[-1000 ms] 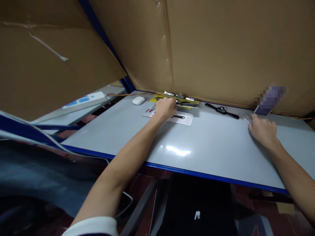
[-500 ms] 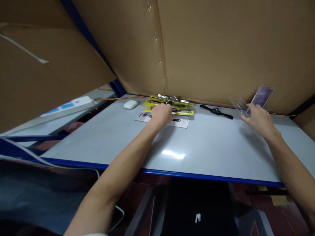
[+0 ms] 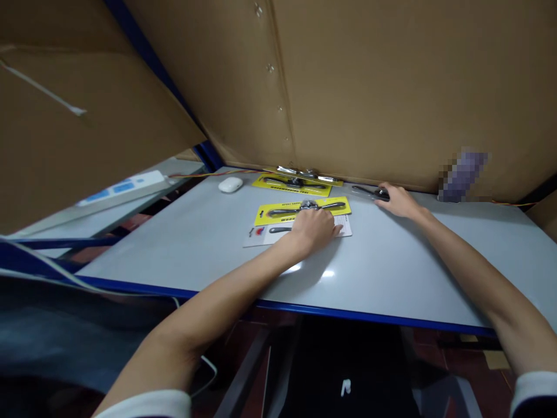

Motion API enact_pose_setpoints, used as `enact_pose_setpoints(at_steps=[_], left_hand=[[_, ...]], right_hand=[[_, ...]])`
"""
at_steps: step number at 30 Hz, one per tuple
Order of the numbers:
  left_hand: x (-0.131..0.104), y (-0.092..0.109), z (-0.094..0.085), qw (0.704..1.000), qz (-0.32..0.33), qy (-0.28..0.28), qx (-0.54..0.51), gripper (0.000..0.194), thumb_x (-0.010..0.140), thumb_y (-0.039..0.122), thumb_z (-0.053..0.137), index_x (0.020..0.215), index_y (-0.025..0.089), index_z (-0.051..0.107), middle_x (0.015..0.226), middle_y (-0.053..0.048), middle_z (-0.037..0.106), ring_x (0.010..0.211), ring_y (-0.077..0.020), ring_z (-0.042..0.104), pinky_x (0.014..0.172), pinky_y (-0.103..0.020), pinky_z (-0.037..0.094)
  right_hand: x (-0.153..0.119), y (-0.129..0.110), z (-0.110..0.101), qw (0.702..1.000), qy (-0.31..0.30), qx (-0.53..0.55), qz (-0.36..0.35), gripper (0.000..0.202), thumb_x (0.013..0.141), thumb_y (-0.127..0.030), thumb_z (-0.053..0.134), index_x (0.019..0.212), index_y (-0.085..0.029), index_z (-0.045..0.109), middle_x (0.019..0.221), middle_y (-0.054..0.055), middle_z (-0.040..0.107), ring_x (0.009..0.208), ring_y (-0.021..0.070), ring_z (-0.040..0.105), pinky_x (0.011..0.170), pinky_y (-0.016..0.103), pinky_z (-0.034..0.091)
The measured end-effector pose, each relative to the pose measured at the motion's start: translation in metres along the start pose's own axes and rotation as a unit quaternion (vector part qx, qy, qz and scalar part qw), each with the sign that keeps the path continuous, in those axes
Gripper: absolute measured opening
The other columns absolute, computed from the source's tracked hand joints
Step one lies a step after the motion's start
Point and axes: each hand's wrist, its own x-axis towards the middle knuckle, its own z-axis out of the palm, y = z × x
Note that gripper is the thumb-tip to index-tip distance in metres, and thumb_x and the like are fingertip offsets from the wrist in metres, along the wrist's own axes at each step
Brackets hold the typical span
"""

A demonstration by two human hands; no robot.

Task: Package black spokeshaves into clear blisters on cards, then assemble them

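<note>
My left hand (image 3: 314,231) is closed on a yellow-carded spokeshave pack (image 3: 272,213) and a white card pack (image 3: 256,238) beneath it. The packs overlap on the table, and my hand covers their lower right part. Farther right, my right hand (image 3: 397,201) is closed around the middle of a black spokeshave (image 3: 366,190) near the back wall. What looks like a clear plastic shell (image 3: 354,195) lies at that spokeshave's left end; its outline is faint. Another yellow-carded spokeshave pack (image 3: 282,184) lies behind, with a further pack (image 3: 304,175) leaning on the wall.
A white earbud case (image 3: 230,184) sits at the back left of the grey table (image 3: 174,249). A blurred-out upright object (image 3: 463,177) leans at the back right. Cardboard walls (image 3: 391,87) enclose the back and left. A power strip (image 3: 126,188) lies on the left surface.
My left hand has drawn the front yellow and white packs toward me and to the right. My right hand has moved left with the clear shell and now grips the loose black spokeshave.
</note>
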Motion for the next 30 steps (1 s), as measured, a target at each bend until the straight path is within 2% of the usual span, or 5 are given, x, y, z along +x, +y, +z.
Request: enact_pose_setpoints(at_steps=[7, 12, 20, 26, 30], left_hand=[[0.012, -0.011, -0.014, 0.987, -0.098, -0.109, 0.058, 0.049, 0.107, 0.045, 0.047, 0.125, 0.008, 0.074, 0.119, -0.027, 0.076, 0.113, -0.0366, 0.074, 0.085, -0.036, 0.057], [0.019, -0.032, -0.012, 0.974, -0.160, -0.152, 0.047, 0.080, 0.104, 0.067, 0.047, 0.146, -0.001, 0.057, 0.143, -0.036, 0.060, 0.129, -0.0427, 0.065, 0.099, -0.042, 0.056], [0.017, -0.044, -0.014, 0.970, -0.124, -0.200, 0.060, 0.089, 0.093, 0.082, 0.050, 0.143, 0.009, 0.062, 0.150, -0.029, 0.058, 0.132, -0.0419, 0.063, 0.104, -0.044, 0.053], [0.018, -0.044, -0.020, 0.992, -0.112, -0.020, 0.048, 0.063, 0.093, 0.068, 0.059, 0.128, 0.016, 0.068, 0.120, -0.019, 0.076, 0.108, -0.0371, 0.072, 0.082, -0.038, 0.052], [0.027, -0.029, -0.010, 0.990, 0.005, 0.102, -0.093, 0.046, 0.101, 0.047, 0.046, 0.078, 0.016, 0.072, 0.072, -0.008, 0.072, 0.069, -0.0205, 0.064, 0.075, -0.033, 0.043]], right_hand=[[-0.040, 0.012, -0.004, 0.999, -0.002, 0.001, -0.040, 0.056, 0.100, -0.039, 0.059, 0.152, -0.017, 0.055, 0.146, 0.020, 0.062, 0.132, 0.0354, 0.061, 0.112, 0.048, 0.047], [-0.070, 0.014, -0.007, 0.998, -0.003, 0.037, -0.041, 0.059, 0.101, -0.051, 0.059, 0.153, -0.023, 0.057, 0.148, 0.015, 0.064, 0.133, 0.0351, 0.062, 0.112, 0.052, 0.048], [-0.103, 0.008, 0.003, 0.991, 0.064, 0.118, 0.015, 0.058, 0.093, -0.044, 0.066, 0.148, -0.027, 0.063, 0.139, 0.010, 0.073, 0.126, 0.0364, 0.069, 0.109, 0.056, 0.053], [-0.113, 0.019, -0.003, 0.999, 0.030, 0.033, -0.021, 0.064, 0.098, -0.050, 0.059, 0.157, -0.025, 0.053, 0.148, 0.015, 0.061, 0.131, 0.0341, 0.064, 0.110, 0.050, 0.053], [-0.114, 0.022, -0.014, 0.996, 0.008, -0.031, -0.078, 0.059, 0.104, -0.049, 0.050, 0.157, -0.024, 0.052, 0.137, 0.015, 0.070, 0.124, 0.0349, 0.066, 0.105, 0.052, 0.053]])
